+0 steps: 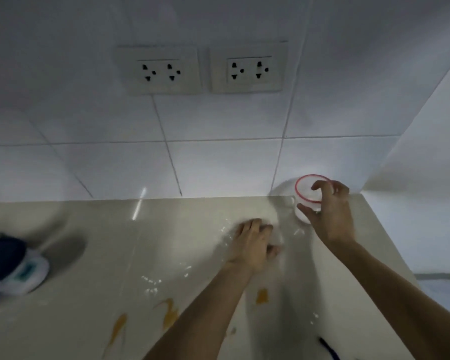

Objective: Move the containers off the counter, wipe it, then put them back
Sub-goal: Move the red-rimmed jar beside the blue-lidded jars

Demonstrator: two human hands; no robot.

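A clear round container with a red rim (307,189) stands in the back right corner of the beige counter (89,255), against the tiled wall. My right hand (331,214) wraps around its right side, thumb in front and fingers over the rim. My left hand (253,244) lies palm down on the counter just left of it, pressed on a blurred white cloth (277,231) that shows around the fingers. White powder (151,284) and orange smears (170,313) mark the counter in front of the hands.
A white kitchen scale (26,274) with a dark item on top sits at the left edge. Two double wall sockets (200,70) are above the counter. The counter ends at the right, beside a white side wall. A dark blue object (329,348) shows at the bottom.
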